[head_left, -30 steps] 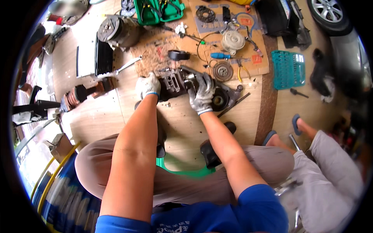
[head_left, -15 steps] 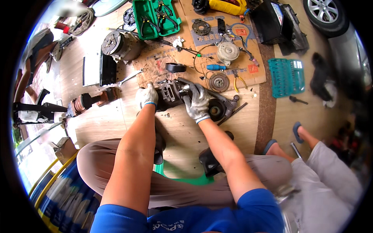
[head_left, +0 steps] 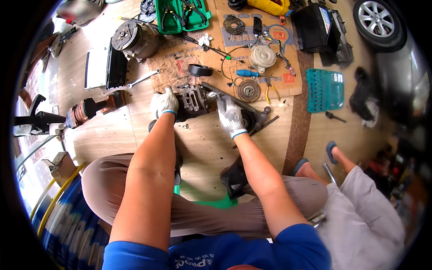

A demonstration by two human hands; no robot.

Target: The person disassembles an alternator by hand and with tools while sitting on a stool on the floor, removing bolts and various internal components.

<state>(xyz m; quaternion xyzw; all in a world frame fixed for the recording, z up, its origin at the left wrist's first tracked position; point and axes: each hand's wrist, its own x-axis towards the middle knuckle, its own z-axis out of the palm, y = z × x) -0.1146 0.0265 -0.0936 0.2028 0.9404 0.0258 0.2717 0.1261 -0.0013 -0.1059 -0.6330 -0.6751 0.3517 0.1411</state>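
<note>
A dark metal brake caliper (head_left: 191, 100) lies on the floor in front of me, joined to a larger assembly with a long arm (head_left: 245, 106) that runs to the right. My left hand (head_left: 164, 102), in a white work glove, is wrapped around the caliper's left end. A shiny silver cylindrical piece (head_left: 212, 95) shows at the caliper's right side. Just right of that piece, my gloved right hand (head_left: 231, 117) is closed over the assembly; its fingertips are partly hidden, so what they hold does not show. Part of a round black piece (head_left: 248, 121) shows beside it.
Beyond lies cardboard (head_left: 173, 83) with a black ring (head_left: 200, 70), blue screwdriver (head_left: 246, 73) and yellow-handled pliers (head_left: 272, 92). A wrench (head_left: 144, 78) and cylindrical motor-like unit (head_left: 135, 39) are left. At right are a teal bit case (head_left: 325, 90) and another person's feet (head_left: 306, 169).
My right hand has drawn slightly back toward me, and its fingers no longer cover the silver piece. My left hand keeps its grip on the caliper. The whole view has shifted a little.
</note>
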